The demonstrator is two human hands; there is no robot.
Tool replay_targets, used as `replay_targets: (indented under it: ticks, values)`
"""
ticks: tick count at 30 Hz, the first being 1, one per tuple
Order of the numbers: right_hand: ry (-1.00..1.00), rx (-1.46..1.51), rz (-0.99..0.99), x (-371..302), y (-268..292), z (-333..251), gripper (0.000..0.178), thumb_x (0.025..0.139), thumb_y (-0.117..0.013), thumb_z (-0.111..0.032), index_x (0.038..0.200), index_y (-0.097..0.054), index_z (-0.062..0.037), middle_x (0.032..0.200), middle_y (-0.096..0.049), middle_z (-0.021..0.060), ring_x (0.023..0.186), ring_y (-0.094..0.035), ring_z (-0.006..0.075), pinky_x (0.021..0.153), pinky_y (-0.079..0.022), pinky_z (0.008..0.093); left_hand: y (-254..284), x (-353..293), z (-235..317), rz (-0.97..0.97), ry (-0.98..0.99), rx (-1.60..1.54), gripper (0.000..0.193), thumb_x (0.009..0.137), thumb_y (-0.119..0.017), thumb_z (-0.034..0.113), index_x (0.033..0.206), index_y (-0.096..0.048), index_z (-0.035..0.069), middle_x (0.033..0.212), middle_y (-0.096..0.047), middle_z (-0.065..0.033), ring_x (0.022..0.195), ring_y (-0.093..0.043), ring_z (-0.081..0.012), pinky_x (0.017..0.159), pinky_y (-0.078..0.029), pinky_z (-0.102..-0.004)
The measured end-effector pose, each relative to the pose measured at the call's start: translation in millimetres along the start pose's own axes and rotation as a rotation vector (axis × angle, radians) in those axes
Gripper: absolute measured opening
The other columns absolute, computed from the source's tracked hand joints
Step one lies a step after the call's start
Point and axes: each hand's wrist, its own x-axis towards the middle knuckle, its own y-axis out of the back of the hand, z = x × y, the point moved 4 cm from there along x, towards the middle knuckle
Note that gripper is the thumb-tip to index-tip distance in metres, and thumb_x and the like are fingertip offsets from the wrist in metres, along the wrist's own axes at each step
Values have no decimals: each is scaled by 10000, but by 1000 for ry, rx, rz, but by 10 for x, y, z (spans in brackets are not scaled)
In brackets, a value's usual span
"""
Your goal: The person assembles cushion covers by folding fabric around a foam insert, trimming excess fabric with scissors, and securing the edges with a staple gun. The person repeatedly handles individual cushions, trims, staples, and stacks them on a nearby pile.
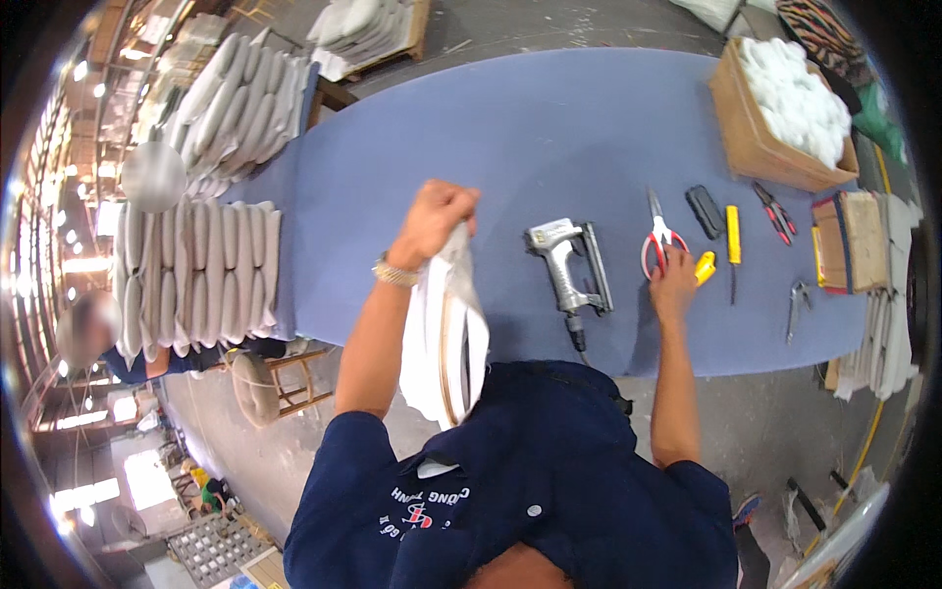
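My left hand point(439, 218) is closed on the upper edge of a white fabric-covered seat pad point(446, 344). The pad hangs on edge in front of my body, with a thin brown strip showing along it. My right hand point(673, 285) has its fingers closed at the handle loops of the red-and-white scissors point(654, 236). The scissors lie on the blue-covered table point(422, 128) with their blades pointing away from me. Just right of that hand is a small yellow tool point(705, 268). Between my two hands lies a silver-and-black pneumatic staple gun point(569, 265).
Beyond the scissors are a black oblong case point(705, 211), a yellow-handled screwdriver point(733, 236), red-handled pliers point(775, 212) and a metal tool point(797, 306). A carton of white stuffing point(731, 123) stands far right. Stacked pads point(196, 280) rise at left, near another person point(157, 365).
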Motion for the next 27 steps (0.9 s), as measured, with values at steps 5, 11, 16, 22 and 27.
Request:
replay_targets:
  ticks: [5, 11, 16, 22, 27]
  values:
    - [-47, 20, -33, 99, -78, 125, 485, 817, -791, -82, 1273, -637, -141, 1228, -609, 139, 1134, -615, 369, 932, -497, 508, 1095, -962, 1338, 429, -345, 191, 488, 993, -535, 224, 547, -584, 32, 540, -591, -53, 547, -495, -153, 759, -419, -355]
    - [-129, -21, -104, 201, -84, 164, 501, 827, -776, -74, 1299, -621, -141, 1241, -608, 156, 1152, -606, 376, 961, -495, 501, 1403, -1441, 1337, 964, -238, 372, 484, 1025, -577, 247, 585, -610, 45, 575, -602, -47, 536, -485, -182, 615, -395, -352]
    - [-150, 381, -235, 396, -221, 561, 578, 833, -776, -77, 1372, -567, -91, 1095, -666, 122, 996, -673, 306, 860, -536, 422, 1386, -1413, 1018, 890, -255, 690, 425, 1040, -648, 274, 695, -716, 35, 583, -524, -86, 547, -510, -272, 544, -405, -398]
    - [-457, 1085, -389, 246, 157, -96, 531, 976, -702, -77, 1472, -514, -111, 940, -624, 1, 757, -554, 74, 708, -481, 254, 1376, -1732, 957, 609, -407, 797, 382, 923, -750, 435, 982, -795, 60, 810, -698, -93, 715, -656, -236, 637, -516, -349]
    - [-286, 1378, -626, -32, 378, -1153, 591, 916, -752, -73, 1461, -522, -89, 972, -580, -22, 818, -586, 79, 704, -492, 238, 1084, -1798, 1171, 304, -353, 1033, 614, 700, -876, 521, 1132, -789, 93, 1013, -757, -63, 817, -715, -226, 683, -574, -338]
